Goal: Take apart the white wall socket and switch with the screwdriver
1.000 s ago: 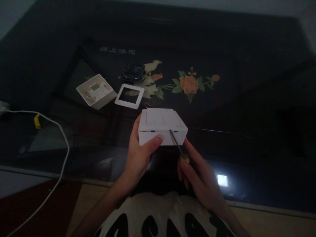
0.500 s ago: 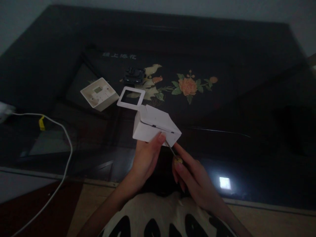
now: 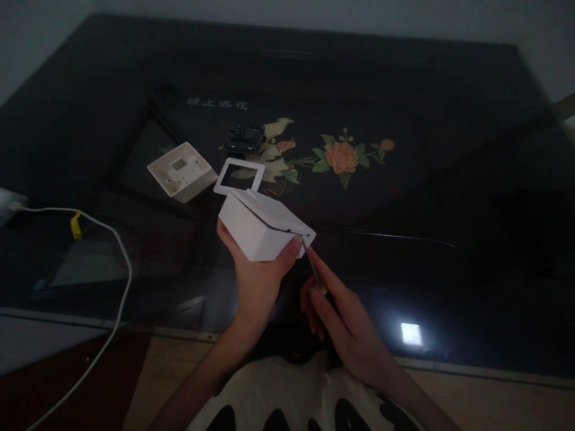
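White switch box (image 3: 259,227), tilted, seemingly plain plastic

The left hand (image 3: 258,281) and right hand (image 3: 344,320) are bare, with bare arms and longish nails; the shirt (image 3: 300,398) is pale with big black shapes

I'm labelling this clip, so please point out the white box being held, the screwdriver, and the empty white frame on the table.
White box (image 3: 251,230), head view, on its near side face.
Screwdriver (image 3: 309,260), head view, on the metal shaft.
White frame (image 3: 224,173), head view, on its left border.
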The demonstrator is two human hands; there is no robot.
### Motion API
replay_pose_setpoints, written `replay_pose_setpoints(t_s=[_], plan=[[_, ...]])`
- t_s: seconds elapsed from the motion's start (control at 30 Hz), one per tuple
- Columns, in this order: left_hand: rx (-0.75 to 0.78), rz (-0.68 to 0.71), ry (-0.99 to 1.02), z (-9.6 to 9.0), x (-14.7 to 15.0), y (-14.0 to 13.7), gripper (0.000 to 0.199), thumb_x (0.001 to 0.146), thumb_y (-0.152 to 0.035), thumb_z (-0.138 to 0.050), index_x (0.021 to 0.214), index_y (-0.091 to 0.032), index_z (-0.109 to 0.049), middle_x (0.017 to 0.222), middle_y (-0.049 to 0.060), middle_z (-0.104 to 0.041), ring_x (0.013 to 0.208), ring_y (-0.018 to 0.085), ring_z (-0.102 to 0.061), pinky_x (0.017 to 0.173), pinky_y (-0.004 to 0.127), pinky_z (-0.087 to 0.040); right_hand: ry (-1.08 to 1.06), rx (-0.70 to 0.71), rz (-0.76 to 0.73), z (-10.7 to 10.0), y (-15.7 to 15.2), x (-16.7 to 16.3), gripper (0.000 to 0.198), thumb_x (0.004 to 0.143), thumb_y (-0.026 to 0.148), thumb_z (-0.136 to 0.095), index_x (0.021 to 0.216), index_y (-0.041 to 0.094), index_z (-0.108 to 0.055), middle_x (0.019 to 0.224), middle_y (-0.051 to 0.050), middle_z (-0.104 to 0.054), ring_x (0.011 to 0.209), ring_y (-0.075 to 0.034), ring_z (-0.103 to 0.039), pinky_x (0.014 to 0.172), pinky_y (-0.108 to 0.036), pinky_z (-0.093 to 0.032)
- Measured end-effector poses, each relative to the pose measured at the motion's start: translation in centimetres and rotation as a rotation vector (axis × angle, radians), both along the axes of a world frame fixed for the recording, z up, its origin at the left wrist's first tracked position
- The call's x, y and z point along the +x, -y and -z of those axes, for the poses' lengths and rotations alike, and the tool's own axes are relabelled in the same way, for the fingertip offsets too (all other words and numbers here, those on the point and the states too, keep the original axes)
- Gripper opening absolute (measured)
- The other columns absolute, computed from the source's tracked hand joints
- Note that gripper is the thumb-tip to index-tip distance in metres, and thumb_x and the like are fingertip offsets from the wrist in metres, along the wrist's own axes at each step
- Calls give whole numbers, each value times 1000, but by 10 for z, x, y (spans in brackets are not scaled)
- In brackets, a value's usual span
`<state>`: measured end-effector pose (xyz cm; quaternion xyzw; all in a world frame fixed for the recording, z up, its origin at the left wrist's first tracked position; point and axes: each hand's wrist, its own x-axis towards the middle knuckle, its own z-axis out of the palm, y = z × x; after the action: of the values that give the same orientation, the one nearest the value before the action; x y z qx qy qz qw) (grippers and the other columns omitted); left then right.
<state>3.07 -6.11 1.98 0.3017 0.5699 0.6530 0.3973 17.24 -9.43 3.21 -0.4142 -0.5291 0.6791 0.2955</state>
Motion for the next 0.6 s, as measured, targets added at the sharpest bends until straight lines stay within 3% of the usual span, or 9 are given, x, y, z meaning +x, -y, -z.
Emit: replay_pose_setpoints(t_s=[0.23,0.4,0.6], plan=[[-63,-125,-230,-16,-2,-2,100,64,-34,-87,137,-29,-19,149,13,-36,134,28,-47,115,43,-38,-341,-387,11,-4,2,-20,68,98,45,-52,156,38,-17,79,5,-56,40,-2,-48,36,-14,-39],[-83,-167,-296,-23,-3,-2,103,59,-32,-88,134,-29,-18,154,14,-28,141,29,-39,119,44,-31,-479,-481,28,-8,3,-30,75,97,46,-53,158,28,-14,61,8,-59,34,-4,-44,33,-13,-37],[-63,-140,-306,-22,-5,-10,97,58,-29,-87,129,-26,-21,151,16,-30,143,31,-35,119,44,-30,-527,-545,156,-13,4,-43,75,95,47,-56,157,29,-18,59,11,-53,30,-1,-35,28,-10,-29]])
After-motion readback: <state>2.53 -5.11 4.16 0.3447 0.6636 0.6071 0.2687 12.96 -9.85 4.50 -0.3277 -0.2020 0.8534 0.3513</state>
